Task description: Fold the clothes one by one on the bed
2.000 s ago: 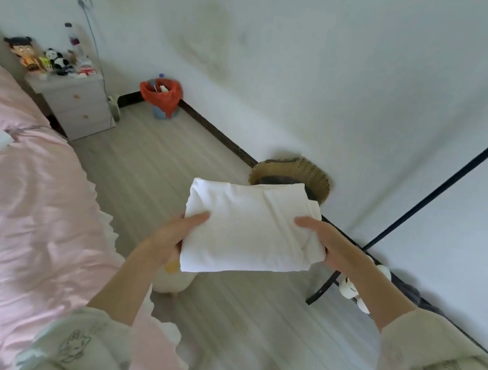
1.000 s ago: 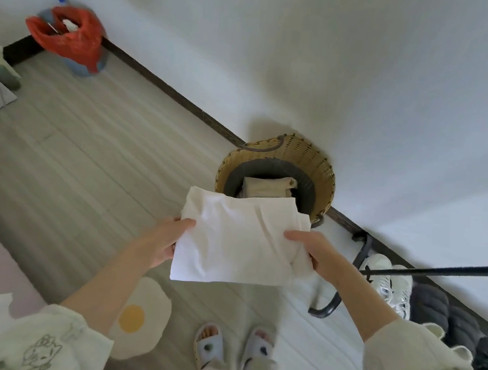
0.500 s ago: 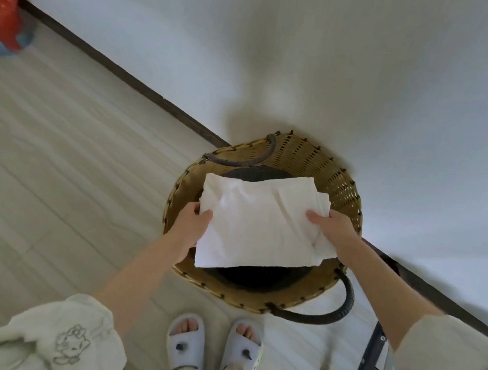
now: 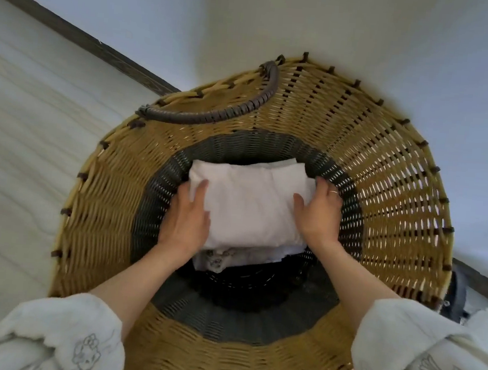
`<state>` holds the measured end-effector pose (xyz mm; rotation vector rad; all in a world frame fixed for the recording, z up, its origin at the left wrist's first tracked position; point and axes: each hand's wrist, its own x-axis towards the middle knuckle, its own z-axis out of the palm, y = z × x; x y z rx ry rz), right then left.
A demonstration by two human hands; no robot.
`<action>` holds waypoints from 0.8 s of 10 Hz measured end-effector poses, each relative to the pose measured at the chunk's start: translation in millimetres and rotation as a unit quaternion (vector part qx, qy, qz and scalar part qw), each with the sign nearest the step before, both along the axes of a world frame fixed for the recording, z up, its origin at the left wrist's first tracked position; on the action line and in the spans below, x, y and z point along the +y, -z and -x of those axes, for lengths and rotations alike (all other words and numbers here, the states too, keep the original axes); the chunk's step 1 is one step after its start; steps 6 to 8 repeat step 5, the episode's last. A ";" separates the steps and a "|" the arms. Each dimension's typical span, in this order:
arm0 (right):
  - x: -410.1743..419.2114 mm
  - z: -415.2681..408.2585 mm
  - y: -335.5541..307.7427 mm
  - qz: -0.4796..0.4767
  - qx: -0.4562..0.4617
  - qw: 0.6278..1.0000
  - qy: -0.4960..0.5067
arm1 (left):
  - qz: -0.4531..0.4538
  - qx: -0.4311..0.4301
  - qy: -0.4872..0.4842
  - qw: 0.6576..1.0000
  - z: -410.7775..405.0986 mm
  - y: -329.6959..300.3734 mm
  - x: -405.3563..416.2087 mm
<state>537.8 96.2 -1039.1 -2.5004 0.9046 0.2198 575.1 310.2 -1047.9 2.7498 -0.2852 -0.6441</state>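
A folded white garment (image 4: pixel 250 203) lies low inside a tall wicker basket (image 4: pixel 384 198), on top of other folded clothes (image 4: pixel 220 258) whose edges peek out beneath it. My left hand (image 4: pixel 187 221) holds the garment's left side, thumb on top and fingers tucked under the edge. My right hand (image 4: pixel 320 216) holds the right side the same way, its fingers against the basket's dark inner wall. Both forearms reach down into the basket.
The basket stands against a white wall, with a dark handle (image 4: pixel 213 116) lying on its far rim. Pale wood floor (image 4: pixel 33 134) and a dark baseboard (image 4: pixel 101 48) run to the left. A dark object (image 4: pixel 455 294) sits behind the basket at right.
I turned from the bed to the basket, carrying the folded garment in both hands. It has gone from above the rim down into the basket, onto the clothes inside.
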 end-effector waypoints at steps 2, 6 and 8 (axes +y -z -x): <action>14.6 -2.5 33.0 0.053 0.158 0.962 -0.217 | -0.164 -0.038 0.151 0.974 -1.4 29.1 -3.0; 3.7 -6.8 -49.6 -0.095 0.283 0.920 -0.254 | -0.166 0.202 0.203 0.944 -11.9 -50.8 -1.2; 3.7 -6.8 -49.6 -0.095 0.283 0.920 -0.254 | -0.166 0.202 0.203 0.944 -11.9 -50.8 -1.2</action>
